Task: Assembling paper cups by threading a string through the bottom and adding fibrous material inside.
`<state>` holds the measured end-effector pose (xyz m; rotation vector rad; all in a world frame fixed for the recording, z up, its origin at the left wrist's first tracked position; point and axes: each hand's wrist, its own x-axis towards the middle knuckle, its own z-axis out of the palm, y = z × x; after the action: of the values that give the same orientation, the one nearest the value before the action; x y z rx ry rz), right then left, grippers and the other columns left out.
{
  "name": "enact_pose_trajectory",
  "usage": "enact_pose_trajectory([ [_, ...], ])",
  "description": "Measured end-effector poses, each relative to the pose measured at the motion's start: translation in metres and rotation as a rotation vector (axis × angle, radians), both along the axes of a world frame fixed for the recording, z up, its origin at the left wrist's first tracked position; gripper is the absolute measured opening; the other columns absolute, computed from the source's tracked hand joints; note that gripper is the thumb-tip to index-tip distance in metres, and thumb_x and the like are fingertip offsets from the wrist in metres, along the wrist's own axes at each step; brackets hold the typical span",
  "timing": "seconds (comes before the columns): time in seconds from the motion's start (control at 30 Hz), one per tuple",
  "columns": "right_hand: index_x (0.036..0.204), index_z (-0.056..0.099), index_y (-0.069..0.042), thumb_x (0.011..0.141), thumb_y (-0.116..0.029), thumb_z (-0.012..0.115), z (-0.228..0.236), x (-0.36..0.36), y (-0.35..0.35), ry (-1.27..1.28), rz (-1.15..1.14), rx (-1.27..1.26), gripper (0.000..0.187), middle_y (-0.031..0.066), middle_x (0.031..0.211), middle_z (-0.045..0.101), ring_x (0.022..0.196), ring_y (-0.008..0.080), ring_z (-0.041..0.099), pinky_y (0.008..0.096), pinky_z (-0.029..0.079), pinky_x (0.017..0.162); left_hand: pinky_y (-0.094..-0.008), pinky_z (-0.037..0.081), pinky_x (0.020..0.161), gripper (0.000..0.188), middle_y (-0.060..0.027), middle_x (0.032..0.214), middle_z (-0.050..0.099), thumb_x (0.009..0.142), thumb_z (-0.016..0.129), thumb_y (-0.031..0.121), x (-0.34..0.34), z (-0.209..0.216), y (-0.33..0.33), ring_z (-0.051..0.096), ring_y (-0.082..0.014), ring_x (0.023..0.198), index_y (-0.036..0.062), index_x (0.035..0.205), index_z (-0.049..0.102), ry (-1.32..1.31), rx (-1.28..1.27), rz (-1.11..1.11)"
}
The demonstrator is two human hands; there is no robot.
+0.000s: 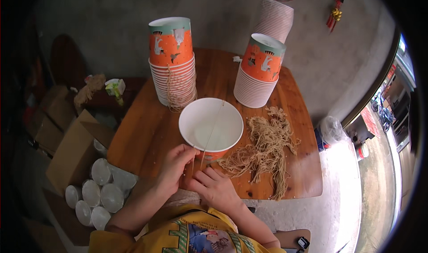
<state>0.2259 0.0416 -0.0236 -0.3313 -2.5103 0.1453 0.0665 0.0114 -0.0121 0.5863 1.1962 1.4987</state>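
A white-lined paper bucket with an orange outside stands mouth up at the table's near edge. A thin string runs from its far rim across the opening to the near rim, and strands hang down in front. At the near rim, the thumb and forefinger of my left hand pinch the string. Just below and to the right, my right hand is closed, its fingers curled round the lower string; the exact grip is partly hidden. Right of the bucket lies a loose heap of tan strings.
Two stacks of nested buckets, a left stack draped with string and a right stack, stand behind on the wooden table. Another white stack rises farther back. A cardboard box holding several clear plastic cups sits at left.
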Motion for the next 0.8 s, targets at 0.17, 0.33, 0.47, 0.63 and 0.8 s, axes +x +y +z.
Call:
enact_pose_trajectory([
  [0.17,0.122,0.055,-0.012,0.079,-0.016,0.07,0.025,0.023,0.021,0.092,-0.265,-0.015,0.045,0.0046,0.087,0.055,0.076,0.0225,0.06,0.0351,0.052,0.06,-0.0226,0.045,0.066,0.012,0.0006,0.081,0.057,0.095,0.056,0.016,-0.016,-0.009,-0.001,0.054,-0.0077,0.074,0.0062,0.103,0.059,0.258,-0.044,-0.159],
  [0.33,0.11,0.062,-0.011,0.082,-0.015,0.068,0.023,0.006,0.065,0.116,-0.257,0.016,0.028,0.0049,0.082,0.054,0.078,0.0235,0.061,0.0366,0.053,0.059,-0.0315,0.049,0.085,0.039,-0.01,0.11,0.057,0.088,0.061,0.005,-0.079,-0.069,-0.018,0.057,-0.0197,0.102,0.003,0.125,0.049,0.959,0.166,-0.041],
  [0.47,0.096,0.065,-0.003,0.091,-0.02,0.066,0.078,0.026,0.095,0.268,-0.245,-0.765,0.018,0.0007,0.077,0.063,0.075,0.0121,0.062,0.0263,0.05,0.067,-0.0422,0.042,0.103,0.071,-0.0208,0.147,0.031,0.083,0.067,0.009,-0.099,-0.028,0.004,0.037,-0.0351,0.134,0.0042,0.144,0.032,1.235,0.37,-0.112],
  [0.63,0.091,0.066,-0.007,0.092,-0.027,0.066,0.134,0.006,0.142,0.273,0.031,-1.255,0.02,-0.0067,0.071,0.056,0.056,0.0011,0.042,0.018,0.032,0.049,-0.0487,0.031,0.111,0.073,-0.0258,0.154,0.016,0.089,0.064,0.025,-0.145,0.019,0.052,0.02,-0.0461,0.142,0.0083,0.148,0.025,1.68,0.7,-0.005],
  [0.8,0.096,0.066,-0.007,0.093,-0.026,0.064,0.169,-0.035,0.172,0.254,0.122,-1.467,0.019,-0.0093,0.067,0.047,0.054,0.0009,0.037,0.018,0.029,0.047,-0.0527,0.033,0.108,0.08,-0.0225,0.153,0.021,0.086,0.068,0.024,-0.171,0.063,0.089,0.032,-0.0437,0.136,0.0118,0.148,0.02,1.553,1.214,-0.046],
])
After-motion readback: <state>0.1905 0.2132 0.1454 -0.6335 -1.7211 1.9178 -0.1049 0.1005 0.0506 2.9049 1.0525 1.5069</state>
